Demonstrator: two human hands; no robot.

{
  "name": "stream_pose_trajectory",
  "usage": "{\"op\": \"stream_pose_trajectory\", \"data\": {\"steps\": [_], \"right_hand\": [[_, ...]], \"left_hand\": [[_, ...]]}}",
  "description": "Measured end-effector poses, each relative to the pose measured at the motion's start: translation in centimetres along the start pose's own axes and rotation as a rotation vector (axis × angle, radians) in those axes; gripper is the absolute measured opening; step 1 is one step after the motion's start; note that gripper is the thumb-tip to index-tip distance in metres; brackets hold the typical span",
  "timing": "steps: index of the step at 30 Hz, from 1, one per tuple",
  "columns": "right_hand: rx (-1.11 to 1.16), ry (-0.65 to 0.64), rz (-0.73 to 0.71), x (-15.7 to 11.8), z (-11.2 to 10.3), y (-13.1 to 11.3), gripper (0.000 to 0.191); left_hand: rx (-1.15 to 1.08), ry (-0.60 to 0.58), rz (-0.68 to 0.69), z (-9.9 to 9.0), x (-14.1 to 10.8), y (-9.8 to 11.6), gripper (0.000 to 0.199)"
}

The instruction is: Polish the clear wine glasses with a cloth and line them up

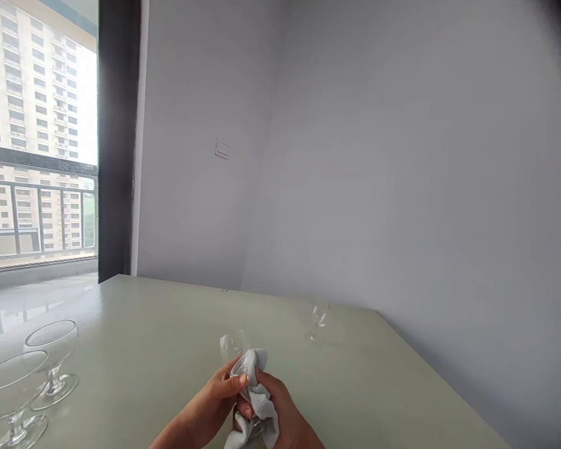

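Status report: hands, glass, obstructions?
Left hand, right hand gripping white cloth around clear glass. Two goblets left, small stemmed glass ahead-right. None touching hands.

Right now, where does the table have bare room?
Bare: between the two left glasses and left hand; between right hand, small far glass and right edge of the table. Crowded: the left end, and around the cloth.

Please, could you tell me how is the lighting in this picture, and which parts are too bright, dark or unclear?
Head view: the sky in the window is washed out; the table has a pale sheen towards that side; the wall is dimmer, and the upper right corner is dark and blurred; the clear held glass looks faint.
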State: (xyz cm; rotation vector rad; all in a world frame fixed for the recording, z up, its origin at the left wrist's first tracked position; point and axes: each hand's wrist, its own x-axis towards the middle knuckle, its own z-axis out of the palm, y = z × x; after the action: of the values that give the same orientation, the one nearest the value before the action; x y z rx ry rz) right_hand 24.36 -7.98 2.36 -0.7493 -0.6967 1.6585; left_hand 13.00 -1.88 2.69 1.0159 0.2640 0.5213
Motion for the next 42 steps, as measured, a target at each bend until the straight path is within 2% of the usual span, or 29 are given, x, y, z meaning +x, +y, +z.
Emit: {"op": "stream_pose_trajectory", "data": {"steps": [2, 4, 7, 9, 12, 15, 17, 19, 21, 23, 25, 28, 30, 32, 33, 35, 37, 39, 42], "right_hand": [[-0.004, -0.027, 0.061, -0.3, 0.0, -0.1, 0.055], [-0.047, -0.027, 0.058, -0.3, -0.3, 0.0, 0.054], [-0.178, -0.015, -0.008, -0.1, -0.8, -0.1, 0.035], [-0.384, 0.010, -0.064, 0.0, -1.2, -0.4, 0.027], [-0.764, 0.068, -0.144, 0.0, -1.7, -0.9, 0.022], [-1.152, 0.270, -0.290, 0.3, -1.7, -0.5, 0.017], [-1.411, 0.430, -0.407, 0.7, -1.3, 0.0, 0.028], [-1.568, 0.515, -0.484, 1.0, -0.9, 0.6, 0.040], [-1.511, 0.536, -0.522, 1.2, -0.5, 0.8, 0.039], [-1.265, 0.495, -0.473, 1.1, -0.4, 0.5, 0.026], [-0.992, 0.379, -0.354, 0.7, -0.5, -0.1, 0.015], [-0.684, 0.147, -0.215, -0.2, -0.9, -1.1, 0.017], [-0.376, 0.013, -0.118, -0.7, -1.2, -1.3, 0.025], [-0.118, -0.084, -0.006, -1.0, -1.5, -0.9, 0.027], [-0.064, -0.117, 0.039, -1.1, -1.6, -0.7, 0.027], [-0.032, -0.182, 0.098, -1.2, -1.7, -0.2, 0.034], [-0.064, -0.189, 0.109, -1.0, -1.7, 0.0, 0.037], [-0.162, -0.112, 0.059, -0.7, -1.5, -0.2, 0.030], [-0.458, 0.063, -0.115, -0.2, -0.9, -0.6, 0.024]], "left_hand": [[-0.004, 0.036, 0.025, -0.2, 0.0, -0.1, 0.054], [0.013, 0.081, 0.061, -0.2, 0.0, 0.1, 0.056], [0.068, 0.114, 0.097, 0.1, -0.1, 0.4, 0.051], [0.102, 0.164, 0.111, 0.2, 0.1, 0.4, 0.052], [0.119, 0.324, 0.162, -0.1, 0.7, -0.3, 0.056], [0.156, 0.519, 0.208, -0.6, 1.6, -1.2, 0.062], [0.222, 0.639, 0.230, -0.7, 2.0, -1.6, 0.060], [0.254, 0.721, 0.249, -0.4, 2.0, -1.6, 0.056], [0.223, 0.723, 0.261, 0.2, 1.7, -1.2, 0.054], [0.168, 0.654, 0.266, 0.8, 1.2, -0.4, 0.052], [0.133, 0.530, 0.252, 1.1, 0.7, 0.3, 0.051], [0.093, 0.317, 0.203, 1.4, 0.2, 1.1, 0.051], [0.044, 0.196, 0.175, 1.5, -0.1, 1.3, 0.050], [-0.013, 0.102, 0.159, 1.7, -0.3, 1.4, 0.048], [-0.034, 0.064, 0.157, 1.8, -0.4, 1.4, 0.046], [-0.049, 0.010, 0.164, 1.7, -0.5, 1.5, 0.042], [-0.020, 0.008, 0.168, 1.4, -0.5, 1.5, 0.039], [0.058, 0.075, 0.172, 1.0, -0.4, 1.5, 0.038], [0.177, 0.257, 0.182, 0.6, 0.3, 1.1, 0.043]]}}
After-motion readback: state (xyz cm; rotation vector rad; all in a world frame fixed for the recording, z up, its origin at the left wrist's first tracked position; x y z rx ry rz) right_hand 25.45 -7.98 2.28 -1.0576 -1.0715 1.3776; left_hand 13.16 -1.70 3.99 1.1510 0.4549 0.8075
